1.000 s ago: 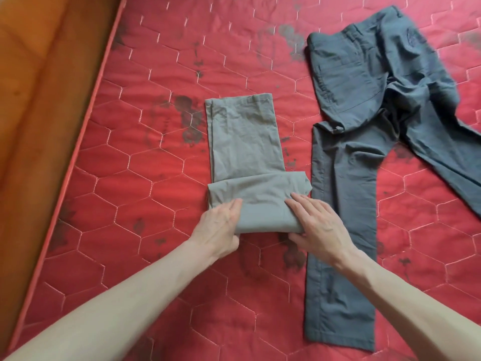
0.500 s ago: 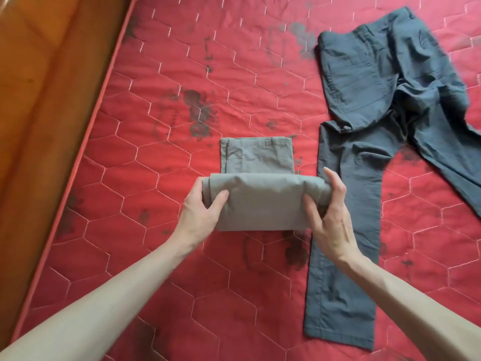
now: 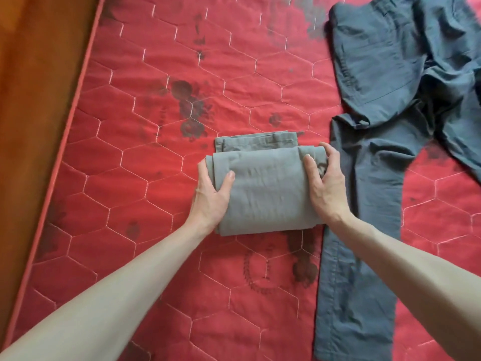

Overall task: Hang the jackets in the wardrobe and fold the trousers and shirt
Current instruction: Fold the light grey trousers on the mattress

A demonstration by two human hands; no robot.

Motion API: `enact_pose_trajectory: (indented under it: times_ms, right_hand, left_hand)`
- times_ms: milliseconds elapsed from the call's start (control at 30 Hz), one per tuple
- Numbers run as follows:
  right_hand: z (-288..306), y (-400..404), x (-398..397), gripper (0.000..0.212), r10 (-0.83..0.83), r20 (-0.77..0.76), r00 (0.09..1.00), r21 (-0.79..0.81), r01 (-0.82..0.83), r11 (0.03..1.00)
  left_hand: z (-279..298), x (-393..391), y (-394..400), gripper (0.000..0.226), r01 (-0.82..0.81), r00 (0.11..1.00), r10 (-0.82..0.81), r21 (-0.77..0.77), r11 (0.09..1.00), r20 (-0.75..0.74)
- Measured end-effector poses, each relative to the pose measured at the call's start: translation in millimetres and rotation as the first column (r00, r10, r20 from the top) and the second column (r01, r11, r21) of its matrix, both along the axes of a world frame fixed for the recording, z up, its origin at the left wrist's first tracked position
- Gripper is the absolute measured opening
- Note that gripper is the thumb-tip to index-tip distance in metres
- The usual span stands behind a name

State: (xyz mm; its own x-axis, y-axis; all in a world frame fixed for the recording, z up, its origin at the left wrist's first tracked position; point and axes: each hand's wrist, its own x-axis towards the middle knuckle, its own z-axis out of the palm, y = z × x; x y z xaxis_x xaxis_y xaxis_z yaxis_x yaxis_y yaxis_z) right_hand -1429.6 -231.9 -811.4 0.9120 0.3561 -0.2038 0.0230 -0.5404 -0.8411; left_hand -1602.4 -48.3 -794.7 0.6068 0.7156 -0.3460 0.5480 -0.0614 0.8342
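While the grey trousers (image 3: 265,188) sit rolled mid-mattress (image 3: 130,178), left hand (image 3: 210,194) and right hand (image 3: 325,186) clasp the bundle's two ends. Soft, light cloth, apt to spring open, so hold both ends. Blue trousers (image 3: 377,178) wait alongside.

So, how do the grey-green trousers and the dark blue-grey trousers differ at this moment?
The grey-green trousers are folded into a compact bundle; the dark blue-grey trousers lie spread out, legs apart.
The left hand and right hand grip the grey-green bundle at its two ends; nothing holds the blue-grey pair.
The grey-green pair is lighter in colour; the blue-grey pair is darker and looks more rumpled.
Both rest on the red quilted mattress.
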Motion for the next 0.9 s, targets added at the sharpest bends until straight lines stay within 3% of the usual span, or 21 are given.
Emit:
enact_pose_trajectory:
  times_ms: [267,400,500,667,800,900]
  right_hand:
    - [-22.8,11.0,7.9,0.050,0.030,-0.030,0.999,-0.091,-0.032,0.995]
    - [-21.0,18.6,7.0,0.053,0.059,0.031,0.998,-0.169,-0.053,0.984]
    - [-9.5,20.6,9.7,0.063,0.072,-0.027,0.997,-0.195,-0.076,0.978]
    - [10.5,11.1,16.6,0.087,0.059,-0.245,0.968,-0.217,-0.115,0.969]
    - [16.8,4.6,18.8,0.087,0.064,-0.302,0.951,-0.424,-0.194,0.885]
    - [19.2,1.0,16.6,0.072,0.035,-0.486,0.873,-0.255,-0.181,0.950]
  left_hand:
    - [-27.5,12.1,-0.1,0.047,-0.101,0.993,0.107,0.105,0.989,-0.053]
    - [-30.0,17.2,-9.4,0.052,-0.097,0.976,0.140,0.238,0.966,-0.168]
    - [-23.0,25.4,-19.2,0.051,-0.140,0.944,0.211,0.270,0.953,-0.254]
    - [-7.6,31.7,-32.8,0.062,-0.284,0.826,0.332,0.173,0.943,-0.455]
    - [-4.5,21.2,-24.2,0.069,-0.272,0.846,0.277,0.079,0.959,-0.455]
    - [-3.2,11.9,-6.2,0.066,-0.285,0.908,0.225,-0.129,0.950,-0.354]
